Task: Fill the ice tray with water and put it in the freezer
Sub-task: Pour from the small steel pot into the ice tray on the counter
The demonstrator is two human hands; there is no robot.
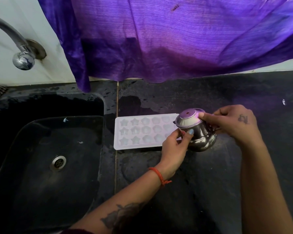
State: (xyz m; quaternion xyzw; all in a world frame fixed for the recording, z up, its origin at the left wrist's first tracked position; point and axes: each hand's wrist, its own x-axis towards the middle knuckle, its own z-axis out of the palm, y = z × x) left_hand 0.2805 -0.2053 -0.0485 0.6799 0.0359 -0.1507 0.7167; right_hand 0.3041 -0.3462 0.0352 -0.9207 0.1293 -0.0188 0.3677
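A white ice tray [139, 132] with star and flower moulds lies flat on the black counter [243, 98], just right of the sink. A small steel pot [200, 132] with a lid is held above the tray's right end, tilted left toward it. My left hand [174, 147] grips the pot's body from the front, thumb on its side. My right hand [230, 123] holds the pot from the right, thumb pressing on the lid. Whether the moulds hold water cannot be told.
A black sink [41, 149] with a metal drain [57, 162] fills the left side. A chrome tap [19, 48] juts from the white wall at top left. A purple curtain [176, 39] hangs over the counter's back edge. The counter looks wet.
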